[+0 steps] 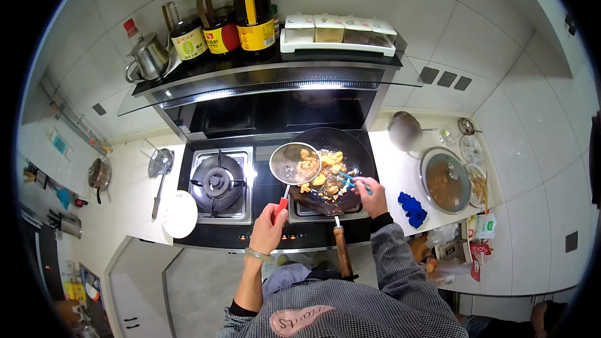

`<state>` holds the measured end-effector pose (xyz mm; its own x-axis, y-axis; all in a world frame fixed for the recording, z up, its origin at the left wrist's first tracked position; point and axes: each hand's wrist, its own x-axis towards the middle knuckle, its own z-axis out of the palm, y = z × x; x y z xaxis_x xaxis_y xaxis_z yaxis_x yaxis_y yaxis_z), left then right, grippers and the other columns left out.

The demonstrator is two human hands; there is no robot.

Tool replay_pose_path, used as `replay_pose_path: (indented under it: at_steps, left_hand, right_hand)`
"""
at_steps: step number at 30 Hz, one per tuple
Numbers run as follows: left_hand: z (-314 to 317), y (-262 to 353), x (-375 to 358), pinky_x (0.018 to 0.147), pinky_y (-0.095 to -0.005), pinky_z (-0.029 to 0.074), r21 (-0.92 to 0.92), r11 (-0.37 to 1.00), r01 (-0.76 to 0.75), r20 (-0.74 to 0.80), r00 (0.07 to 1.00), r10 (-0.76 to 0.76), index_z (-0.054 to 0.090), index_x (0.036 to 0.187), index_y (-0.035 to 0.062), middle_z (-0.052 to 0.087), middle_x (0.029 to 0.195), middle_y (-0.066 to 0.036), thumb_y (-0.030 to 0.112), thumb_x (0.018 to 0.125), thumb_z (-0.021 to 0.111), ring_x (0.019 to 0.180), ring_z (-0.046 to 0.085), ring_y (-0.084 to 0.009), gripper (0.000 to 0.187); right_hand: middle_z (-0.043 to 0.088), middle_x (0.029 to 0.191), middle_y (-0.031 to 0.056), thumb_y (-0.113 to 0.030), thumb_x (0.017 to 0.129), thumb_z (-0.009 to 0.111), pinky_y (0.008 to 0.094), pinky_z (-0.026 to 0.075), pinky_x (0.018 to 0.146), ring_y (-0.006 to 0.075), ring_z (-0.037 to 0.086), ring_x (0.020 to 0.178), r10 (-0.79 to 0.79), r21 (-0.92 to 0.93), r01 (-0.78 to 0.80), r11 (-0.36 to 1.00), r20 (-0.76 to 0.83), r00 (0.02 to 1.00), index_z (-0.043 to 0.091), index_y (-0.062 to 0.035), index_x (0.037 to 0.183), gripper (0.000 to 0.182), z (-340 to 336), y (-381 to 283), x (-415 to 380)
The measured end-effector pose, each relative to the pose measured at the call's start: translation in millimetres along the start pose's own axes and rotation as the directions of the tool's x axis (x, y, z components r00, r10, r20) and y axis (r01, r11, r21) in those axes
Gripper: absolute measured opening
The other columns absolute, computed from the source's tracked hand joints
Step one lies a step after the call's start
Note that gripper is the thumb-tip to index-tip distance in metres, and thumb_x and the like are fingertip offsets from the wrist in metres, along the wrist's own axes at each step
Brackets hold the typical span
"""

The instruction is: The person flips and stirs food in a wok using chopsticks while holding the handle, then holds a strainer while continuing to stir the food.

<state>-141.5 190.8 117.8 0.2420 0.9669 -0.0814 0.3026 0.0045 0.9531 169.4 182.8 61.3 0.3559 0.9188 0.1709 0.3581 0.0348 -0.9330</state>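
My left hand (269,230) is closed around the red handle of a mesh strainer (295,164). Several fried pieces lie in the strainer, which is over the left part of a dark wok (347,144). In the wok, golden fried pieces (332,163) sit in oil on the right burner. My right hand (372,196) grips a thin blue utensil (346,178), its tip among the pieces; its exact kind is too small to make out. The wok's wooden handle (343,250) points toward my body.
Left of the wok is a bare gas burner (217,181), then a white plate (180,214) and a ladle (160,178). A blue cloth (411,209) and a large lidded pan (445,181) are on the right counter. Sauce bottles (253,15) and a seasoning box (338,34) stand on the back shelf.
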Motion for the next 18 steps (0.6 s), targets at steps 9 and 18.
replay_pose_path:
  at_steps: [9, 18]
  left_hand:
    - [-3.3, 2.4, 0.6, 0.068, -0.0285, 0.047, 0.003, 1.000, 0.017, -0.001, 1.000, -0.017, 0.056, 0.097, 0.0004, 0.062, 0.077, -0.005, 0.024, 0.097, 0.057, 0.070, 0.057, -0.0122, 0.024]
    - [-4.4, 1.5, 0.3, 0.069, -0.0292, 0.047, 0.018, 0.999, 0.027, 0.007, 1.000, -0.028, 0.056, 0.097, -0.0003, 0.063, 0.078, -0.008, 0.022, 0.097, 0.057, 0.071, 0.060, -0.0148, 0.022]
  right_hand:
    - [0.068, 0.096, 0.0156, -0.011, 0.090, 0.061, 0.0341, 0.051, 0.082, 0.0279, 0.067, 0.091, -0.209, -0.186, 0.232, 0.955, 0.132, 0.969, 0.069, -0.0014, 0.104, 0.018, 34.2, 38.6, 61.1]
    - [0.067, 0.100, 0.0177, -0.018, 0.092, 0.062, 0.0368, 0.051, 0.081, 0.0324, 0.065, 0.091, -0.257, -0.170, 0.368, 0.914, 0.457, 0.852, 0.069, -0.0031, 0.105, 0.021, 21.0, 3.4, 28.4]
